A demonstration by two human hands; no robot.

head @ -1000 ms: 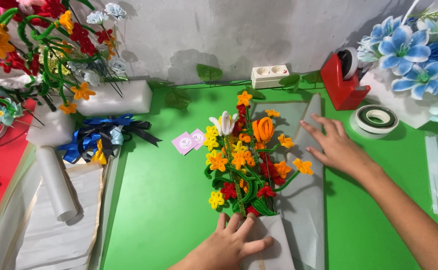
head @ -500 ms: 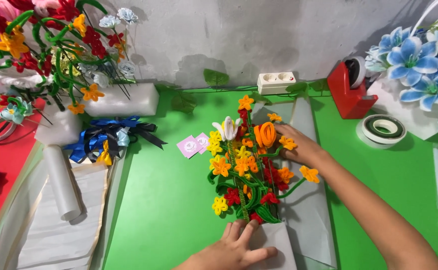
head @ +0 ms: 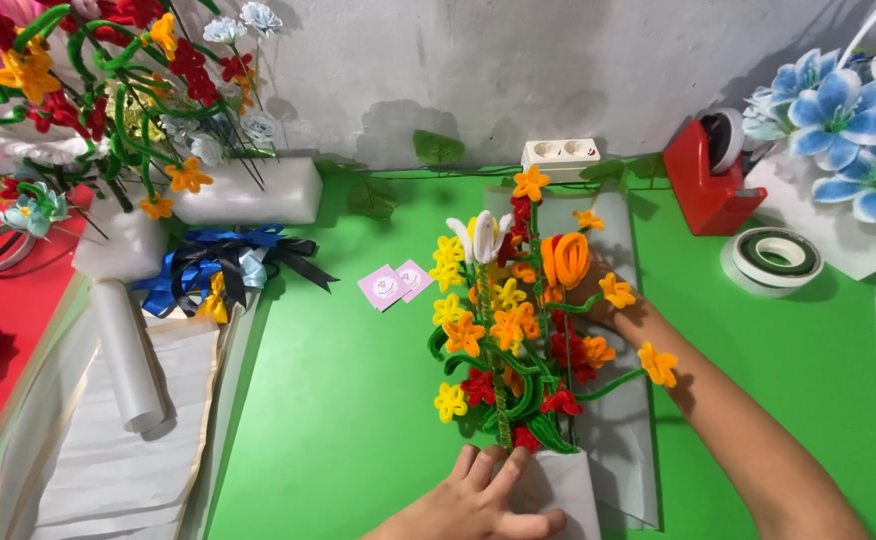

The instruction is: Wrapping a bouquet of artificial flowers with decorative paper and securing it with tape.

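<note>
The green surface (head: 338, 420) carries everything. On it lies a sheet of pale wrapping paper (head: 623, 440), long axis running from the person toward the wall, and on the paper lies the bouquet (head: 518, 330) of yellow, orange and red craft flowers, its axis along the paper's: stems near the person, blooms toward the wall.

The left hand (head: 478, 500) lies flat, fingers spread, pressing the folded lower end of the paper just below the stems; it holds nothing. The right hand (head: 608, 305) reaches in from the right and sits behind the blooms at the bouquet's upper right, mostly hidden by an orange flower, so I cannot tell whether its grip is closed on anything. The left hand is nearer the stems, the right nearer the heads.

At left lie a roll of clear film (head: 128, 350), a blue and black ribbon bundle (head: 223, 265), and foam blocks holding more flowers. At right stand a red tape dispenser (head: 703, 180) and a tape roll (head: 778, 255). Two small pink cards (head: 396, 285) lie just left of the bouquet.
</note>
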